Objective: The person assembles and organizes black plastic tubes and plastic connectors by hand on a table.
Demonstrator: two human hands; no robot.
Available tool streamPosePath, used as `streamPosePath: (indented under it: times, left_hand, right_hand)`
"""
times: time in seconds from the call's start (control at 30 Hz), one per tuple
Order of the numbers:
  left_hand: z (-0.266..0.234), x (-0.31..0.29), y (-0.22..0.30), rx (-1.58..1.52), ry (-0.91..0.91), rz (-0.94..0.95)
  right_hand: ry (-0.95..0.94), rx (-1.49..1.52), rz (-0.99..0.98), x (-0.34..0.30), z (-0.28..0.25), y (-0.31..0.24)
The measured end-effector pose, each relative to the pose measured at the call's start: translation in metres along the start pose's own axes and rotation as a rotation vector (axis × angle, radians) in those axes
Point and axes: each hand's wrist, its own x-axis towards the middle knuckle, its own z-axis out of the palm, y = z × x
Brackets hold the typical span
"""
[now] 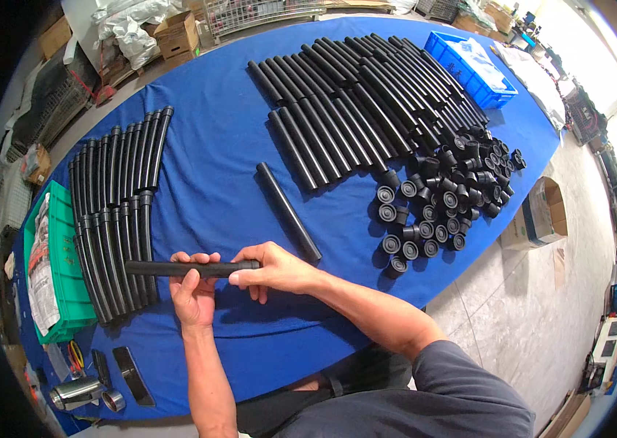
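Observation:
A straight black tube (149, 269) lies level across both my hands, above the blue cloth. My left hand (193, 301) is wrapped round its middle from below, thumb on the near side. At its right end, my right hand (279, 269) grips the tube where a black end cap seems to sit; the fingers partly hide it. Just beyond, a single black tube (288, 212) rests slantwise on the cloth. To the right is a heap of round black caps (411, 250). Rows of black tubes (323, 150) cover the back of the table. Tubes with capped ends (108, 255) lie in two rows at left.
A green crate (78, 310) holding paper stands at the left edge, and a blue crate (491, 95) at the far right. A phone (133, 376), a shiny metal flask (78, 392) and scissors (75, 355) lie near left. A cardboard box (542, 212) sits on the floor.

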Motion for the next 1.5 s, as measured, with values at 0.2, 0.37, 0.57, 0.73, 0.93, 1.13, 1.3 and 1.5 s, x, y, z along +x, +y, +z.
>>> streamPosePath:
  times: [0.2,0.37,0.57,0.73,0.93,1.13,1.3,1.5]
  left_hand:
    - [0.004,0.004,-0.004,0.002,0.142,-0.046]
    - [-0.001,0.000,0.002,-0.005,0.057,-0.009]
    - [0.006,0.003,-0.006,-0.054,0.064,0.010]
    - [0.003,0.000,-0.003,-0.030,0.030,0.019]
    - [0.007,0.003,-0.004,-0.026,0.030,0.024]
    - [0.000,0.001,-0.002,-0.055,-0.009,0.031]
    - [0.006,0.003,-0.004,0.001,0.116,-0.058]
    - [0.005,0.001,-0.001,-0.030,0.053,0.002]
  right_hand:
    - [0.234,-0.681,-0.556,0.007,0.003,0.019]
    - [0.025,-0.045,0.005,0.002,0.006,0.003]
    - [0.291,-0.698,-0.732,0.013,-0.005,0.031]
    - [0.113,-0.410,-0.212,0.001,0.001,0.007]
    - [0.127,-0.296,-0.345,0.009,-0.006,0.021]
    - [-0.008,-0.047,0.018,-0.003,0.004,-0.005]
    - [0.187,-0.446,-0.397,0.005,0.004,0.016]
    - [-0.021,0.025,0.112,0.001,-0.002,-0.001]
